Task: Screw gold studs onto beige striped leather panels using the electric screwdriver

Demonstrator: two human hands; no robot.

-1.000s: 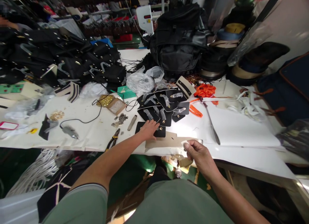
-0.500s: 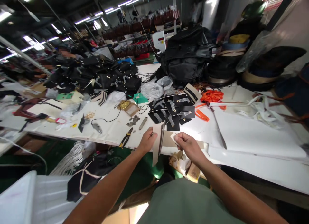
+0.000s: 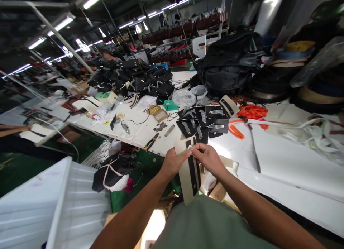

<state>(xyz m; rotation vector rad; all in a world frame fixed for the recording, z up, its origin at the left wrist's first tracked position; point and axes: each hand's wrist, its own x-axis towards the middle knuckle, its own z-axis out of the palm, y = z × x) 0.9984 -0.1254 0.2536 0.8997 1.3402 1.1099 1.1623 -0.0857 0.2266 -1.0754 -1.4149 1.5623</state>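
A beige strip with black bands hangs upright in front of my body, its upper part between my hands. My left hand grips its left edge, thumb across the front. The closed fingers of my right hand pinch a small white piece against the strip's upper part, close to my left thumb. Just beyond, on the table, lie black pieces with clear-wrapped metal fittings. Pliers with yellow-and-black handles and a grey bar-shaped tool rest to the left.
The white table extends to both sides. A large black bag and orange straps stand farther back. At lower left is a white bin. A person's arm shows at the far left.
The strip has turned so its banded face shows. My right hand has brought the white piece over to it, beside my left hand. The view has swung left.
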